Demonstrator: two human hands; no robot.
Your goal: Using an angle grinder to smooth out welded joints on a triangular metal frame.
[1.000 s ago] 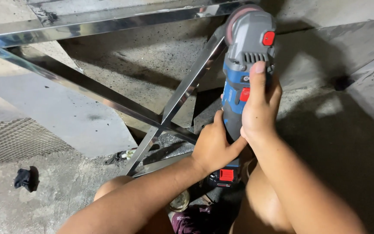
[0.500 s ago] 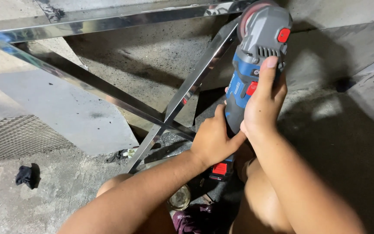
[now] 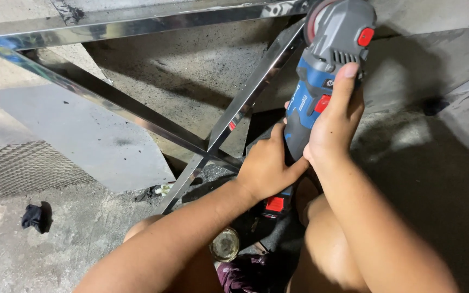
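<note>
I hold a blue and grey cordless angle grinder (image 3: 327, 70) with both hands. My right hand (image 3: 335, 125) wraps its body, thumb up along the side near a red switch. My left hand (image 3: 267, 165) grips the lower handle, above the red-tabbed battery (image 3: 275, 205). The grinder's head with its disc sits at the top, against the upper end of a shiny stainless steel square tube (image 3: 251, 92) that slants up to a horizontal tube (image 3: 137, 21). Another polished tube (image 3: 99, 97) crosses diagonally from the left and meets the slanted one at a joint (image 3: 210, 152).
The frame rests on rough concrete floor (image 3: 191, 70). A grey flat sheet (image 3: 82, 135) and a metal mesh panel (image 3: 17, 168) lie at left. A dark crumpled rag (image 3: 32, 217) lies at lower left. A small round glass jar top (image 3: 225, 244) shows between my knees.
The grinder and both hands have moved up and to the right along the slanted tube, with the head now at the top joint.
</note>
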